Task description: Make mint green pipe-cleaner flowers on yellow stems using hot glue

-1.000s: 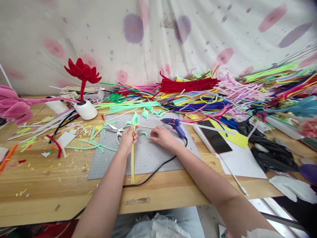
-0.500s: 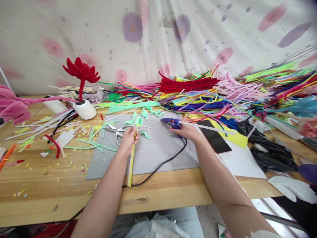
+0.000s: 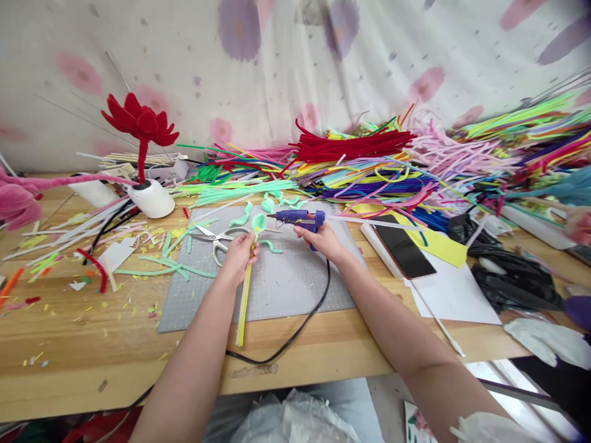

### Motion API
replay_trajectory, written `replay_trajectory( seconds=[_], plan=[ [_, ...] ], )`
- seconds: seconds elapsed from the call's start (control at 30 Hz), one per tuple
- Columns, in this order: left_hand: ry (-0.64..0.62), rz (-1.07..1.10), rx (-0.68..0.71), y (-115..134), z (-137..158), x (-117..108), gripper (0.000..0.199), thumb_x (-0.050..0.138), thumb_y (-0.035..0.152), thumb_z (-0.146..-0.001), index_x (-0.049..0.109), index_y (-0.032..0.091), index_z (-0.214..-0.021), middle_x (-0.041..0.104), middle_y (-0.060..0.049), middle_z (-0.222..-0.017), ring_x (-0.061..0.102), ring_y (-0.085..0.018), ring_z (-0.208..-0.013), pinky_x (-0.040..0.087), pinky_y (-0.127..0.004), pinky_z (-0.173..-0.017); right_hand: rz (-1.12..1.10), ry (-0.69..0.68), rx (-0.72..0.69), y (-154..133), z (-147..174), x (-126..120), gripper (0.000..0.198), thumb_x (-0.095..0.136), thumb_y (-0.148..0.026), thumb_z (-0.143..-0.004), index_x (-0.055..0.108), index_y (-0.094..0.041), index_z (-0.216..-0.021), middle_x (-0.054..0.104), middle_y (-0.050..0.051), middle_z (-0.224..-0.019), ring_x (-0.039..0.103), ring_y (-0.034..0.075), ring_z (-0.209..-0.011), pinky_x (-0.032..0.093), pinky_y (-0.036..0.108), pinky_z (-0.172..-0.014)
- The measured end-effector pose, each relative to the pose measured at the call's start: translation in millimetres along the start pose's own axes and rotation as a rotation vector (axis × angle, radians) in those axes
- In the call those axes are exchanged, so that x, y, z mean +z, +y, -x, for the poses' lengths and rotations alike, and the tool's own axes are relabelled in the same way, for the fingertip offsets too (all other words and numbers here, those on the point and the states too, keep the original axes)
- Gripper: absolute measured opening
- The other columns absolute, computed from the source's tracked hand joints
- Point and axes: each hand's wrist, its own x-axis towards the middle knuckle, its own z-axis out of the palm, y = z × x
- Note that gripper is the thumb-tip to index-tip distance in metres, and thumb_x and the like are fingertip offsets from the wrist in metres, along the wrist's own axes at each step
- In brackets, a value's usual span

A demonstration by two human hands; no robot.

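My left hand is closed round a pipe-cleaner flower with a mint-green cupped head; its long yellow and white stem hangs below the fist. My right hand grips a blue hot glue gun, its nozzle pointing left, close to the green head. A long white glue stick sticks out of the gun's back. Mint-green twisted pieces lie on the grey cutting mat. Scissors with pale handles rest just left of my left hand.
Heaps of coloured pipe cleaners line the back. At left, a red flower stands in a white pot among scraps. A phone and black plastic bag lie at right. The gun's black cord loops across the front.
My right hand has raised the glue gun and brought it left, so its nozzle is now beside the green flower head. My left hand stays nearly in place. The view has shifted slightly.
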Motion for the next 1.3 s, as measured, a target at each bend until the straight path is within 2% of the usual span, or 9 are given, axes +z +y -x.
replay_trajectory(
  seconds=[0.23, 0.8, 1.1, 1.3],
  plan=[
    [0.024, -0.028, -0.01, -1, -1, 1, 0.03, 0.068, 0.034, -0.067, 0.045, 0.014, -0.066, 0.045, 0.004, -0.055, 0.037, -0.001, -0.04, 0.014, -0.011, -0.031, 0.059, 0.041, -0.016, 5, -1, 0, 0.038, 0.063, -0.05, -0.064, 0.063, -0.018, -0.084, 0.063, 0.004, -0.073, 0.058, 0.018, -0.073, 0.044, 0.029, -0.066],
    [0.023, -0.052, -0.016, -1, 0, 2, 0.028, 0.066, 0.032, -0.068, 0.044, 0.015, -0.067, 0.045, 0.004, -0.055, 0.038, -0.002, -0.04, 0.014, -0.011, -0.03, 0.142, 0.051, -0.036, 7, -4, -1, 0.039, 0.061, -0.051, -0.066, 0.064, -0.018, -0.086, 0.064, 0.004, -0.073, 0.059, 0.019, -0.074, 0.045, 0.03, -0.068],
    [0.034, -0.06, -0.025, 1, 0, 2, 0.018, 0.056, 0.024, -0.078, 0.044, 0.014, -0.068, 0.045, 0.004, -0.055, 0.038, -0.002, -0.04, 0.016, -0.011, -0.03, 0.13, 0.06, -0.017, 7, -4, -1, 0.041, 0.063, -0.051, -0.064, 0.064, -0.019, -0.09, 0.067, 0.006, -0.087, 0.062, 0.022, -0.084, 0.047, 0.035, -0.077],
    [0.039, -0.06, -0.033, 2, 2, 3, 0.018, 0.056, 0.024, -0.078, 0.044, 0.014, -0.068, 0.044, 0.004, -0.055, 0.037, -0.001, -0.039, 0.015, -0.011, -0.03, 0.131, 0.044, -0.014, 11, -3, -2, 0.043, 0.063, -0.052, -0.064, 0.064, -0.018, -0.092, 0.067, 0.007, -0.091, 0.061, 0.023, -0.087, 0.046, 0.038, -0.081]
  ],
)
